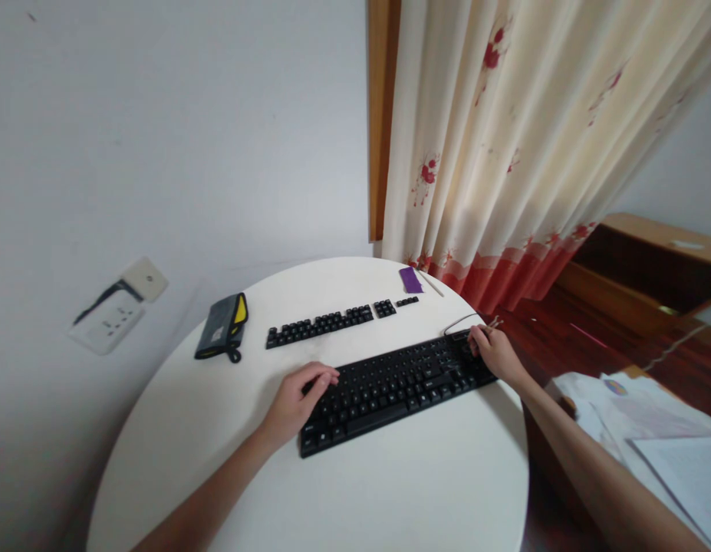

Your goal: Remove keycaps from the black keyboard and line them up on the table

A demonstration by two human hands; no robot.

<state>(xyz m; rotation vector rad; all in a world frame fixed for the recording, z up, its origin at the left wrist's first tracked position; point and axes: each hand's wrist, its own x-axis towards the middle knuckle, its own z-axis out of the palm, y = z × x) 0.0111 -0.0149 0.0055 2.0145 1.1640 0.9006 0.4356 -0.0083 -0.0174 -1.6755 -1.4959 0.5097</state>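
Note:
A black keyboard [390, 387] lies across a round white table [390, 491]. My left hand [294, 402] rests at the keyboard's left end, fingers curled over its far edge. At the right end, my right hand [496, 354] is closed on a thin wire tool [462, 322] held over the keys. Behind the keyboard, rows of loose black keycaps [320, 326] lie lined up on the table.
A grey and yellow pouch [222, 328] sits at the table's left. A purple piece [411, 279] and a thin stick [431, 284] lie at the far edge near the curtain [533, 153]. A wall socket [110, 322] is to the left; papers [648, 429] lie lower right.

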